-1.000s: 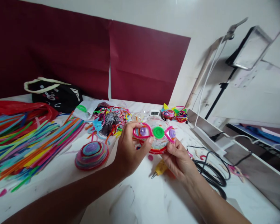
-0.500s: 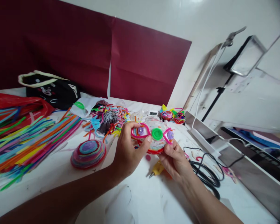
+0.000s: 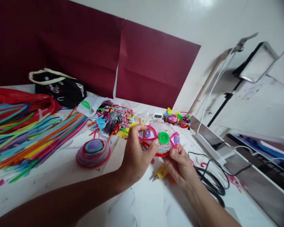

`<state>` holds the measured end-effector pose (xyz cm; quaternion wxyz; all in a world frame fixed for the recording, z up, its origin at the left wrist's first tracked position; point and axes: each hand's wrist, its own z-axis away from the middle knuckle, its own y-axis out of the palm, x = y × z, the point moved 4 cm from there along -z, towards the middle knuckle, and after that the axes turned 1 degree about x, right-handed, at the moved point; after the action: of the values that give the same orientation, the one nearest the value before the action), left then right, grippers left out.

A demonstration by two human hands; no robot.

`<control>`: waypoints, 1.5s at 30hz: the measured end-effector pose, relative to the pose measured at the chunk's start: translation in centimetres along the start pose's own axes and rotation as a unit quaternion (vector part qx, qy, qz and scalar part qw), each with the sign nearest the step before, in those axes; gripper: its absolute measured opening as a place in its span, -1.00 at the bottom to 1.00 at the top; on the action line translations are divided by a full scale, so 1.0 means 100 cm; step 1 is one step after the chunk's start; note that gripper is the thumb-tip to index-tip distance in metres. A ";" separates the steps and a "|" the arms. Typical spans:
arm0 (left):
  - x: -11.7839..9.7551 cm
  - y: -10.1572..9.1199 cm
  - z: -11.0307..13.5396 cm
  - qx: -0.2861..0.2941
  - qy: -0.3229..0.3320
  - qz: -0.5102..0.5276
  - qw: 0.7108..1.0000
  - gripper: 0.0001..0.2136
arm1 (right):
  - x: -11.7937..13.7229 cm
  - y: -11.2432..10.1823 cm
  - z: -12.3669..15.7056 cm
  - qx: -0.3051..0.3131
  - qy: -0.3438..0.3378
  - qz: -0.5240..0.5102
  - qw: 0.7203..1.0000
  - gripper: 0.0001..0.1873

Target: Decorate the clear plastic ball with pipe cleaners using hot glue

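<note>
Between both hands is a clear plastic dome [image 3: 163, 149] decorated with pipe cleaners: a green coil in the middle, pink loops round purple coils at either side, and a red rim. My left hand [image 3: 140, 154] grips its left side, thumb near the green coil. My right hand [image 3: 180, 162] pinches its lower right edge. Under the right hand lies a glue gun [image 3: 161, 172] with a yellow front and metal nozzle, its body partly hidden. Left of my hands, a dome wound with striped pipe cleaners [image 3: 93, 152] rests on the white table.
Loose pipe cleaners [image 3: 44, 138] spread across the left, beside a red bag [image 3: 47, 100] and a black pouch [image 3: 61, 91]. Behind sit a scrap heap [image 3: 115, 118], a small digital display [image 3: 158, 116] and finished pipe-cleaner pieces [image 3: 177, 118]. A black cable [image 3: 213, 183] coils at right.
The whole view has shifted slightly, so things appear a little further right. Both hands keep the same hold on the decorated dome.
</note>
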<state>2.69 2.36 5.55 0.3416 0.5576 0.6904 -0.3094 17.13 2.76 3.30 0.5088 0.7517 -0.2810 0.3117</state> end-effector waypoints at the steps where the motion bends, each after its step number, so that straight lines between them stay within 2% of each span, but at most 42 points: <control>1: 0.001 0.000 0.000 0.001 -0.001 0.003 1.000 -0.66 | 0.000 0.000 0.000 -0.003 0.001 0.005 1.000 -0.43; 5: 0.002 0.001 0.002 0.003 0.000 0.005 1.000 -0.66 | -0.002 -0.001 0.002 -0.020 0.007 0.019 1.000 -0.47; 11: 0.001 0.000 0.005 -0.003 -0.001 0.015 1.000 -0.66 | -0.004 -0.002 0.003 -0.027 0.012 0.002 1.000 -0.68; 15: 0.003 0.001 0.005 -0.009 -0.008 0.030 0.999 -0.61 | -0.004 0.001 0.001 -0.010 0.008 -0.003 1.000 -0.64; 20: 0.002 -0.001 0.004 -0.016 0.022 0.014 1.000 -0.48 | -0.003 0.004 0.000 -0.008 0.004 0.021 1.000 -0.54; 25: 0.000 -0.001 0.002 0.010 0.039 -0.046 0.998 -0.56 | -0.002 0.006 0.000 -0.002 0.001 0.009 1.000 -0.45; 35: -0.003 -0.004 0.001 0.000 0.046 -0.067 0.997 -0.58 | 0.002 0.013 -0.001 0.003 -0.007 -0.019 1.000 -0.42; 45: 0.001 0.000 0.004 0.016 -0.009 0.030 0.999 -0.54 | 0.005 0.015 0.000 0.012 -0.019 -0.031 0.999 -0.45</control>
<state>2.72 2.10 5.26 0.3475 0.5807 0.6653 -0.3152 16.34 2.19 4.57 0.5040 0.7715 -0.2638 0.2849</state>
